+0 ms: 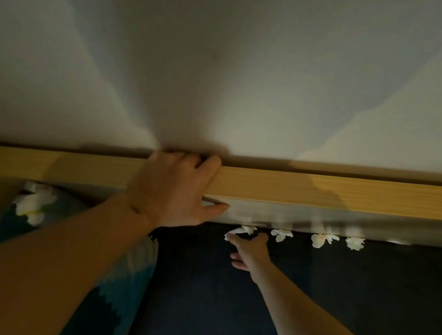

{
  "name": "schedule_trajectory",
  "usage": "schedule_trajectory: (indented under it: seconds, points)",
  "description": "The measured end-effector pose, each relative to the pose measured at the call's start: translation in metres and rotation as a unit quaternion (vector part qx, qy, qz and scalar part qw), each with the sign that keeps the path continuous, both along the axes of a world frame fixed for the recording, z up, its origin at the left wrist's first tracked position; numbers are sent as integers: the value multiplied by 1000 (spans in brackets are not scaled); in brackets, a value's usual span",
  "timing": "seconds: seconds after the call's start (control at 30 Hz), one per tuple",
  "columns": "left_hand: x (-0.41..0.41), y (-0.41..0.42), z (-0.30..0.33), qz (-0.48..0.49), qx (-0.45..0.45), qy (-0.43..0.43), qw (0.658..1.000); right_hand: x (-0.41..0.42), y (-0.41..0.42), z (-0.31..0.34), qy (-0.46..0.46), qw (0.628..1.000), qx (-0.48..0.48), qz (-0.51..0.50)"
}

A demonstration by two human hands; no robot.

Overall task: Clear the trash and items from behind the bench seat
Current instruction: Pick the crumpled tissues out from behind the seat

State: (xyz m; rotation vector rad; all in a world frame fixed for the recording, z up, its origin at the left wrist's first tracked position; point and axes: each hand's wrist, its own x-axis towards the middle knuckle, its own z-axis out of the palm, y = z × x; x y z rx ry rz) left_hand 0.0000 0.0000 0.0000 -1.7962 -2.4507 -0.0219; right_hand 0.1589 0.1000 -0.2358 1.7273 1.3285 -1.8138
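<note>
White crumpled scraps of trash point(318, 239) lie in a row on the dark seat surface point(364, 289), right where it meets the base of the wooden backrest rail point(320, 191); picture is motion-blurred, material unclear, looks like tissue. Right hand point(250, 251) reaches down to the leftmost scrap point(238, 232), fingertips touching or pinching it, cannot tell if grip is closed. Left hand point(176, 190) sits on top of the rail, fingers curled over its far edge, thumb spread along the near lower edge. More white scraps point(34, 204) at far left beside a blue patterned cushion point(122, 279). Pale wall point(225, 59) behind the rail.
</note>
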Motion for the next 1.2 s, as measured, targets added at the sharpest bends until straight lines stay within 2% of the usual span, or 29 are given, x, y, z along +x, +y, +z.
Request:
schedule_trajectory:
  seconds: [0.2, 0.3, 0.43, 0.6, 0.67, 0.73, 0.83, 0.87, 0.9, 0.93, 1.0, 1.07, 1.1, 1.13, 1.2]
  points:
    - [-5, -2, -8, -5, 49, -12, 999, -25, -10, -33, -18, 992, 107, -70]
    - [-5, -3, -11, -3, 65, -14, 998, -26, -9, -49, -42, 986, 126, -104]
    - [-5, -4, -11, 0, 54, -17, 998, -24, -9, -48, -26, 981, 101, -163]
    - [-4, -4, -12, 1, 80, -16, 997, 6, -29, -2, 99, 981, 9, -166]
    - [20, -19, -30, 46, 125, -24, 991, 35, -38, 23, 133, 975, -25, -176]
    - [66, -40, -51, 78, 183, -63, 978, 63, -39, 48, 186, 967, -41, -172]
    - [145, -53, -85, 92, 173, -242, 950, 97, -32, 80, 241, 954, -55, -171]
    - [163, -50, -93, 130, 160, -321, 924, 105, -30, 89, 253, 949, -66, -177]
    - [177, -42, -98, 196, 146, -421, 874, 113, -29, 96, 263, 943, -79, -191]
    - [188, -31, -103, 276, 139, -521, 795, 120, -29, 103, 268, 939, -87, -199]
    - [206, -11, -122, 408, 124, -675, 602, 129, -32, 111, 248, 955, -50, -152]
    - [223, 4, -139, 467, 121, -762, 432, 137, -35, 110, 204, 976, 18, -74]
    - [229, 9, -143, 480, 139, -784, 369, 140, -37, 107, 189, 980, 44, -51]
    - [234, 15, -147, 494, 163, -791, 322, 142, -36, 104, 179, 981, 64, -35]
    - [239, 20, -155, 534, 205, -772, 277, 146, -30, 102, 182, 980, 81, 14]
